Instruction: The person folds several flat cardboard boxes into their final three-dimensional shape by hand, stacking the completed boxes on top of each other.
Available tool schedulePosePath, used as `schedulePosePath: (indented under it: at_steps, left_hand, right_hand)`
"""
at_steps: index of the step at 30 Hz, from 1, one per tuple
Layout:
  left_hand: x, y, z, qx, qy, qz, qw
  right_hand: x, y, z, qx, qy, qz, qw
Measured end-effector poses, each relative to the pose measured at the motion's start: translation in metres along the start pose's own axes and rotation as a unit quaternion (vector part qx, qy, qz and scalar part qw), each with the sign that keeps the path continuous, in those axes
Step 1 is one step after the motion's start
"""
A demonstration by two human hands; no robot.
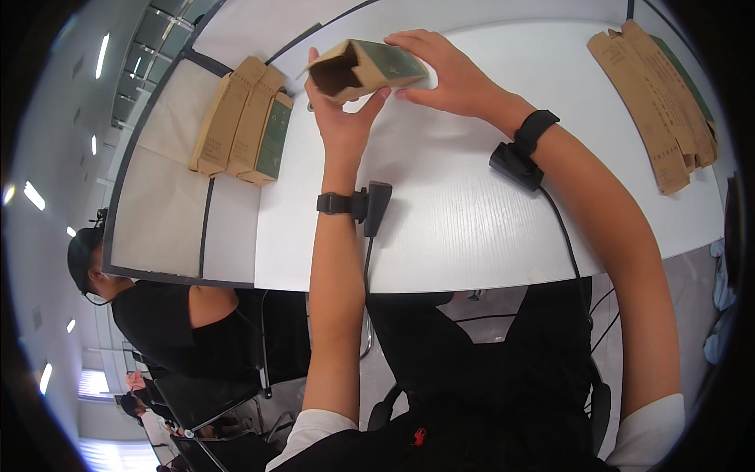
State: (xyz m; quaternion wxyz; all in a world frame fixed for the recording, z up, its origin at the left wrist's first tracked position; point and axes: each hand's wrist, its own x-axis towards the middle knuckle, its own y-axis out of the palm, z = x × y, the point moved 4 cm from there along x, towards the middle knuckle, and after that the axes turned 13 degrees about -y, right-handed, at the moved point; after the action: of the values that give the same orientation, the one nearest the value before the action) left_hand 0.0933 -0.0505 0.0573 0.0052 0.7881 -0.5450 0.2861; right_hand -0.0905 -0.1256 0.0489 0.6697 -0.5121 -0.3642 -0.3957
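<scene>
My left hand grips a small cardboard box, brown with a green panel, from below and at its left end. The box lies tilted on its side above the table, its near left end open with a torn-looking flap edge and a dark inside. Around its right end my right hand is spread. One right fingertip is at the box's top edge, while the thumb sits just below it, seemingly apart from the cardboard. Each wrist wears a black strap with a cabled module, the left module and the right module.
Several upright brown and green boxes stand at the left against the partition. Flattened cardboard boxes lie at the right on the white table. Black cables run from the wrists over the front edge. A seated person is beyond the partition.
</scene>
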Motion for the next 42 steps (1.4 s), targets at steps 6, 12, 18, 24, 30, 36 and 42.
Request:
schedulePosePath:
  at_steps: [6, 12, 18, 24, 30, 36, 42]
  left_hand:
    - [-0.006, 0.013, -0.008, 0.013, 0.029, -0.005, 0.999]
    - [-0.001, 0.012, 0.008, -0.063, -0.083, 0.038, 0.994]
    - [-0.009, 0.024, 0.005, 0.049, -0.075, 0.003, 0.996]
    - [-0.010, 0.021, -0.003, 0.095, -0.029, -0.053, 0.994]
    - [-0.010, 0.018, -0.007, 0.187, 0.131, -0.107, 0.968]
    - [-0.012, 0.018, -0.004, 0.170, 0.039, -0.071, 0.982]
    - [-0.015, 0.022, -0.004, 0.142, 0.017, -0.054, 0.988]
  right_hand:
    - [0.006, 0.000, 0.003, 0.144, 0.066, -0.037, 0.987]
    - [-0.013, 0.020, -0.020, 0.114, 0.132, -0.060, 0.983]
    - [-0.023, 0.024, -0.025, 0.123, 0.146, -0.107, 0.976]
    - [-0.019, 0.012, -0.017, 0.035, 0.086, -0.103, 0.990]
    - [-0.012, 0.016, -0.008, 0.005, -0.006, -0.163, 0.987]
    - [-0.016, 0.018, -0.009, 0.070, 0.024, -0.156, 0.985]
    - [-0.020, 0.020, -0.010, 0.235, 0.092, -0.156, 0.955]
